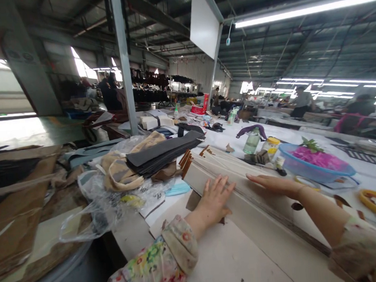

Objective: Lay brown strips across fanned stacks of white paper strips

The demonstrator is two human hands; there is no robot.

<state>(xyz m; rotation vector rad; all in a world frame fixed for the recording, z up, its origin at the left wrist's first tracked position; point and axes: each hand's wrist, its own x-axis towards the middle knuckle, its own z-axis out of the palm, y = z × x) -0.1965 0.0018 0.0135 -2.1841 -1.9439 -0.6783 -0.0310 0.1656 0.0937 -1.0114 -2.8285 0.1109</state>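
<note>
A long stack of cream-coloured sheets (243,180), brown at its far end, lies slantwise across the white worktable (236,259). My left hand (214,199) rests with fingers spread on the near side of this stack. On its far side, my right hand (271,184) lies along the top with fingers stretched out. Neither hand is closed round anything. Just left of the stack's far end are dark grey strips (163,154) piled together, and a light blue piece (178,188) below them. What the sheets are made of I cannot tell.
At right stand a blue basket (343,171) of pink material, a green-tinted bottle (252,141) and a yellow-lidded jar (271,145). A yellow ring-shaped tray (372,204) lies at the right edge. Clear plastic wrap (98,209) and brown sheets (20,202) are at left. A metal post (123,63) rises behind.
</note>
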